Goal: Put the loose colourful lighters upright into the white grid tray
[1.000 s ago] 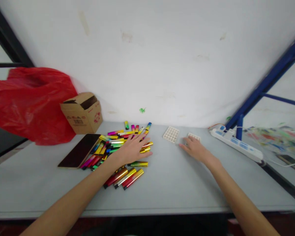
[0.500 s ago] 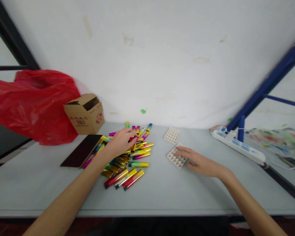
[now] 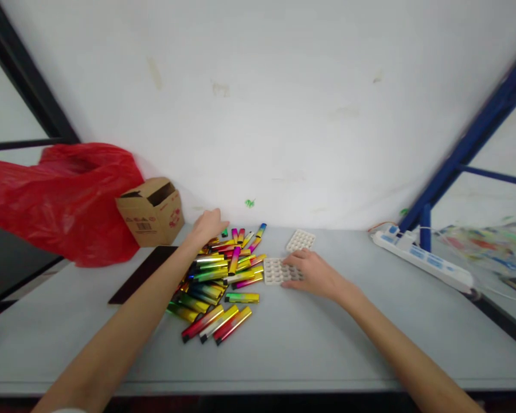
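My left hand [image 3: 208, 225] is at the far side of a heap of shiny, colour-graded lighters [image 3: 210, 275], fingers curled together. A green-ended lighter [image 3: 224, 233] shows just below its fingertips; whether it is gripped is hidden. My right hand [image 3: 312, 272] grips a small white tray with rows of round cups [image 3: 273, 271], thumb at the near edge and fingers over the far part. The tray lies beside the heap's right edge. A second white cupped tray [image 3: 301, 240] rests behind it, near the wall.
At the left a dark flat panel [image 3: 141, 274] lies under my forearm. Behind it stand an open cardboard box [image 3: 150, 212] and a red plastic bag [image 3: 77, 201]. A white power strip [image 3: 425, 258] with cables lies at the right, by a blue metal frame [image 3: 464, 137].
My right hand has slid the nearer tray left, up to the lighters, and turned it. My left hand has shifted from the middle of the heap to its far side. The view has tilted slightly upward.
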The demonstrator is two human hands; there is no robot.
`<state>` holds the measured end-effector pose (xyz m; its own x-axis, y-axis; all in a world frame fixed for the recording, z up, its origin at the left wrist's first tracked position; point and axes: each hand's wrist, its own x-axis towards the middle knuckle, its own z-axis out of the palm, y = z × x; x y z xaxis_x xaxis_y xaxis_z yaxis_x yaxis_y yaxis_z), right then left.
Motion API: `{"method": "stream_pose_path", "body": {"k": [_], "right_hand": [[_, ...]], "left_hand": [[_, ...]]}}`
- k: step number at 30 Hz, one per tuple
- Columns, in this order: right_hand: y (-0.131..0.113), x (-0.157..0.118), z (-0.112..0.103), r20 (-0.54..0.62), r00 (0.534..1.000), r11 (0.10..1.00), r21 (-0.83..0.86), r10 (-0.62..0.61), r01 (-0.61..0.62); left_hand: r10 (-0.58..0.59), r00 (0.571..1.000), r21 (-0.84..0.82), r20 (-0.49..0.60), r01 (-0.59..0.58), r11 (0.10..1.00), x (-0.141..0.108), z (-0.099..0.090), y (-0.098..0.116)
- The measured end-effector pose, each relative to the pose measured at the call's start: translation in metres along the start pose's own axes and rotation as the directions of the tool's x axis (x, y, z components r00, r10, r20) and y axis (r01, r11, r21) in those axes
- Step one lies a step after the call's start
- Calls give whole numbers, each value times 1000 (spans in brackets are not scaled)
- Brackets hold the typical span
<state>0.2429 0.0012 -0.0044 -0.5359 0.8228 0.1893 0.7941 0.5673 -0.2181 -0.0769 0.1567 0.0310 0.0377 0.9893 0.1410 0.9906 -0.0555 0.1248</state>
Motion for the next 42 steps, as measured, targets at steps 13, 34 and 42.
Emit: {"method": "stream_pose_path", "body": {"k": [13,34,42], "right_hand": [[44,-6,-4,-22,995,977,189,-100,103],[37,-25,15,-227,974,963,266,13,49],[41,-27,14,-222,974,958,287,35,31]], "left_hand": [[59,996,-415,-65,-80,906,-3,0,-2],[526,834,-962,165,255,-103,-139,3,82],[241,968,-972,70,11,236,-142,19,91]]}}
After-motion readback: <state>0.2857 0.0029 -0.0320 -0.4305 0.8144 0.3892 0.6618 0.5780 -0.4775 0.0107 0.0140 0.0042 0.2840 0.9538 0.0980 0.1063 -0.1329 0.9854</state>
